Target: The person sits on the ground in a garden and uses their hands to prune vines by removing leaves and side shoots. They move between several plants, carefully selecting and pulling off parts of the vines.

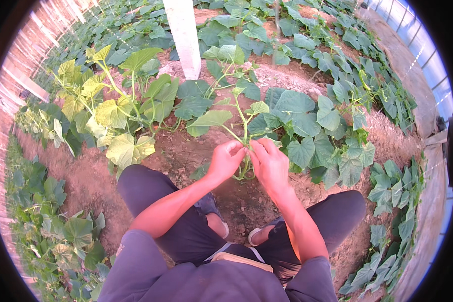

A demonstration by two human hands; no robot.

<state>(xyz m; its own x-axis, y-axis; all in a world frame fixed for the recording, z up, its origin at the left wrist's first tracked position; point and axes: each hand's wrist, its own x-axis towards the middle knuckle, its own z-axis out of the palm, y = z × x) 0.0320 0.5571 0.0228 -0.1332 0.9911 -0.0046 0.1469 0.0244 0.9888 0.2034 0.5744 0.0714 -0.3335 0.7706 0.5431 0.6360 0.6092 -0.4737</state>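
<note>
Both hands meet at the stem of a young vine plant (pixel 244 122) with broad green leaves, probably cucumber. My left hand (pixel 227 158) pinches the stem between thumb and forefinger. From the other side my right hand (pixel 268 160) closes its fingertips on the same spot, and the tips of both hands nearly touch. Whether a clip or thread lies between the fingertips is hidden. Below the hands the vine's lower stem (pixel 245 171) curves near the soil. Above them the shoot stands upright, with a large leaf (pixel 212 118) reaching left.
Yellowish vine leaves (pixel 113 113) spread at the left, darker leaves (pixel 298 113) at the right. A white post (pixel 185 41) rises from the soil ahead. Dry soil (pixel 185 151) lies between the rows. Plastic sheeting (pixel 430 49) on a frame bounds the right side.
</note>
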